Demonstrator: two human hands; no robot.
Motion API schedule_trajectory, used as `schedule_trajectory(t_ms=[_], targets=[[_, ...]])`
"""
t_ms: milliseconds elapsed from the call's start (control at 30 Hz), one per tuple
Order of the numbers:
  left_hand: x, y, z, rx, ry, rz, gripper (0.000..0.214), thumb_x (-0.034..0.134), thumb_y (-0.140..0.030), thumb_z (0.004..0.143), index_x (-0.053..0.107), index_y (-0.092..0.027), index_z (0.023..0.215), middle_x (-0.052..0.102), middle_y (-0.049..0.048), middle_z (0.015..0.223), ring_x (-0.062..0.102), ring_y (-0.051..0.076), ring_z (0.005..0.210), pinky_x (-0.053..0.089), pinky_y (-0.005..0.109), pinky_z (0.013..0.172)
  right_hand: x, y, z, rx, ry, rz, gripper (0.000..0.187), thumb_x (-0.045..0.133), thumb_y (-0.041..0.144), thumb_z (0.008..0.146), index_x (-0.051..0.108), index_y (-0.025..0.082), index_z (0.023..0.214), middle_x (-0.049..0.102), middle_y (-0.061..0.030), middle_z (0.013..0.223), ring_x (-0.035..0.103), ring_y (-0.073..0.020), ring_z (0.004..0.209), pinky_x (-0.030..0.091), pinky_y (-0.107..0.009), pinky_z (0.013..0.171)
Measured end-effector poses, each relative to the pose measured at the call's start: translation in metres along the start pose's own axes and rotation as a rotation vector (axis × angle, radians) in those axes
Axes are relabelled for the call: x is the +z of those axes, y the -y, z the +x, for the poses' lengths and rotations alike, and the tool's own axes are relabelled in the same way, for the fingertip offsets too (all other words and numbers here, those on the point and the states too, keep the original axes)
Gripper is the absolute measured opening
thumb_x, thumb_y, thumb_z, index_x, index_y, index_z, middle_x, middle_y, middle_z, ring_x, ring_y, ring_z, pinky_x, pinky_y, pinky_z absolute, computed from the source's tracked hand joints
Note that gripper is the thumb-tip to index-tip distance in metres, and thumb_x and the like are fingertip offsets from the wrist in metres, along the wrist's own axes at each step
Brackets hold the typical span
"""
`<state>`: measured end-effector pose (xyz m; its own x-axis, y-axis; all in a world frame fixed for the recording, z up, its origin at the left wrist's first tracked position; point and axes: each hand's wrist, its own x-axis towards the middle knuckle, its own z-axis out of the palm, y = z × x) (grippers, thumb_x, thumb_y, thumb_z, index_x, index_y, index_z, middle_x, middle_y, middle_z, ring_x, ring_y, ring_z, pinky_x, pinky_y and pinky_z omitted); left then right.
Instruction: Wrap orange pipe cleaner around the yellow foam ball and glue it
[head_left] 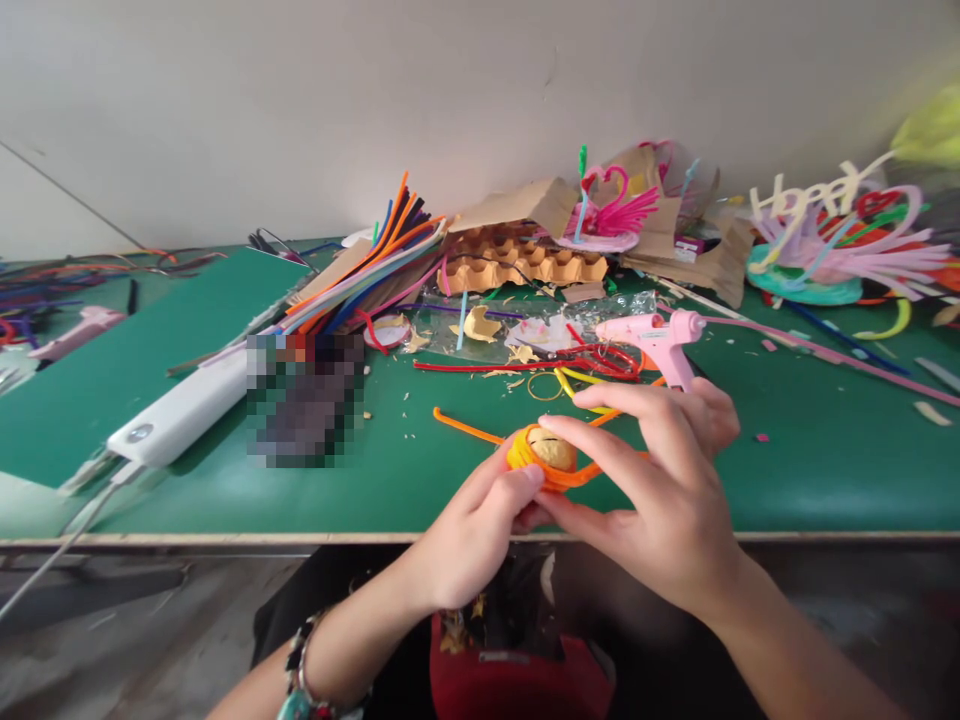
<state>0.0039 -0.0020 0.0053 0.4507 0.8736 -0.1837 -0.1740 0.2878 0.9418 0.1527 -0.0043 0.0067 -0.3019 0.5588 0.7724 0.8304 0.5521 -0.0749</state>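
Both hands meet at the near edge of the green table [187,420]. My left hand [469,535] pinches a small tan ball wrapped in orange pipe cleaner [551,455] from below and the left. My right hand [660,480] closes over the same piece from the right, forefinger and thumb on the orange coil. A loose orange tail [465,427] runs out to the left over the table. A pink glue gun [660,340] stands just behind my right hand.
A bundle of coloured pipe cleaners [367,270], an egg carton [517,260] and torn cardboard lie at the back. Finished pipe-cleaner pieces [832,240] sit at the right. A white power bank [180,410] with cable lies at the left, beside a blurred patch.
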Motion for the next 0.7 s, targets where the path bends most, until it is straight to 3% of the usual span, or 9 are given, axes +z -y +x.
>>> schedule_trajectory(t_ms=[233,533,700], targets=[[-0.0024,0.0024,0.0041,-0.081,0.033,-0.106,0.023,0.055,-0.041,0.07,0.046,-0.02,0.074,0.039,-0.0044,0.062,0.031,0.011,0.058,0.024,0.024,0.053,0.0005,-0.0001,-0.0012,-0.037,-0.011,-0.031,0.017,0.059,0.034,0.082,0.065,0.022,0.092,0.06,-0.0089,0.091,0.055,-0.0228,0.082,0.035,-0.045,0.083],[-0.0017,0.0005,0.0059,-0.12,-0.031,-0.11,0.017,0.053,-0.034,0.066,0.046,-0.02,0.069,0.041,-0.0044,0.061,0.035,0.011,0.059,0.026,0.024,0.053,0.002,-0.0017,-0.0009,-0.063,0.004,-0.05,0.016,0.059,0.032,0.082,0.066,0.022,0.092,0.059,-0.0076,0.09,0.052,-0.0219,0.082,0.035,-0.043,0.081],[-0.0064,-0.0003,0.0096,-0.102,0.022,-0.077,0.011,0.049,-0.029,0.064,0.05,-0.018,0.068,0.04,-0.0057,0.057,0.031,0.009,0.054,0.025,0.024,0.052,0.0027,-0.0017,-0.0005,-0.089,0.025,-0.043,0.014,0.058,0.031,0.083,0.065,0.022,0.091,0.058,-0.0079,0.09,0.051,-0.0219,0.083,0.034,-0.042,0.08]])
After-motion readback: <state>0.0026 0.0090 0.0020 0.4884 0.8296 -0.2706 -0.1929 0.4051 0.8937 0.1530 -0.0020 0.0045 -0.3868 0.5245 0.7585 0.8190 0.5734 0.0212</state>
